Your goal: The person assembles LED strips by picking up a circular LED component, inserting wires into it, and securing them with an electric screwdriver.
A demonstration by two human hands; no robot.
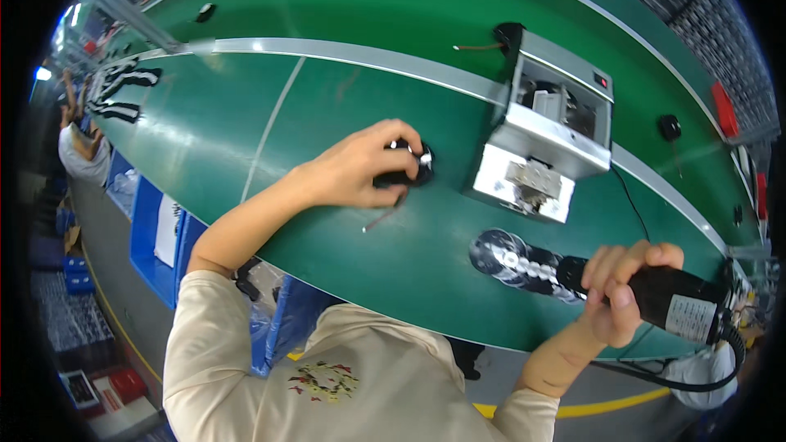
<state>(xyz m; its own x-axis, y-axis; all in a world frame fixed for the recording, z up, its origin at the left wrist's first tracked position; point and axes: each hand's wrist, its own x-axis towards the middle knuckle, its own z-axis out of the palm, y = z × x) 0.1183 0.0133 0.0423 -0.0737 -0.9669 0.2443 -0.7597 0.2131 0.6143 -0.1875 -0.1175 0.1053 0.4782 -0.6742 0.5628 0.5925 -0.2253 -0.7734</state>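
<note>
My left hand [368, 165] is over the green bench, its fingers curled round a small black round part [426, 162]. A thin wire [378, 221] with a pale tip trails from beneath that hand onto the bench. On the right, my right hand [624, 288] grips a black electric screwdriver [675, 301] with a white label and a thick cord at its rear end. The tool lies nearly level and points left. Just ahead of its front is a shiny black piece with a rounded end [495, 254]; I cannot tell whether they touch.
A silver box-shaped screw feeder [565, 127] stands beyond, between my hands. Behind it runs a green conveyor belt [344, 4] carrying a black round part [670, 127]. Striped black-and-white pieces [123, 94] lie at far left, near another person [82, 151]. Blue bins [151, 233] stand below the bench edge.
</note>
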